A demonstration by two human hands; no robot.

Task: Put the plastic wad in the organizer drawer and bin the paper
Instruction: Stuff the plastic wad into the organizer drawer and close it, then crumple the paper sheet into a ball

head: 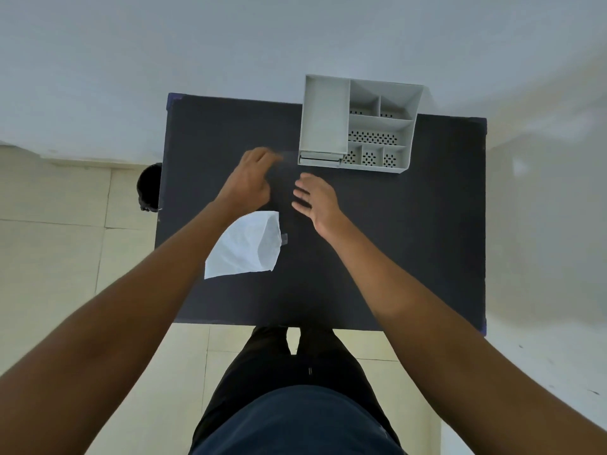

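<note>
Both arms are stretched forward, bare to the elbow. The left hand (248,180) is blurred, fingers curled loosely inward, can't tell if it's pinching anything. The right hand (315,200) sits just beside it, palm down, fingers spread and relaxed, holding nothing.

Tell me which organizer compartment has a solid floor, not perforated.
The tall narrow compartment on the organizer's left side, above the drawer; the other compartments show perforated floors.

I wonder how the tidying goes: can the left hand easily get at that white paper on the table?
Probably yes. The paper lies flat just behind the left hand, beside its forearm, nothing on top.
</note>
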